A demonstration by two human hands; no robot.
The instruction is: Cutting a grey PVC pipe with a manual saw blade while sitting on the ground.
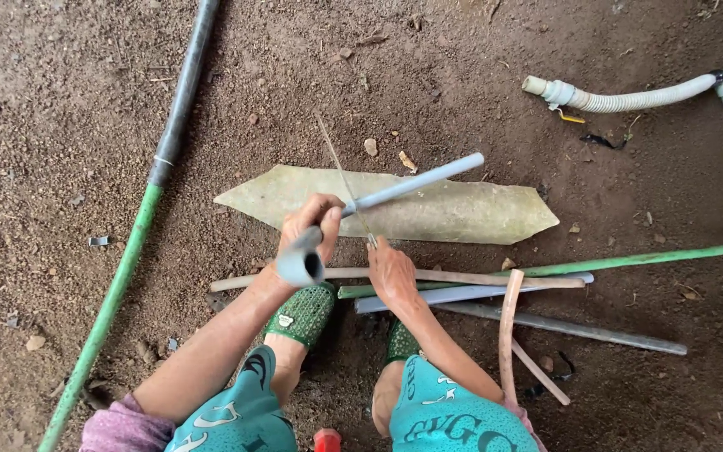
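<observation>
green-and-black hose [131, 251] at left, white corrugated hose [629, 100] at upper right, scattered pebbles on dirt ground [60, 100]

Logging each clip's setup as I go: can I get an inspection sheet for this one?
Surface: bare dirt ground, with a flat pale slab lying on it.
Job's things: grey pipe; thin blade set across it.
Clutter: loose pipes and sticks by the feet; small stones.
Grips: left hand holds the pipe; right hand holds the blade.
Cables: green-and-black hose; white corrugated hose.
Surroundings: nothing seen.
</observation>
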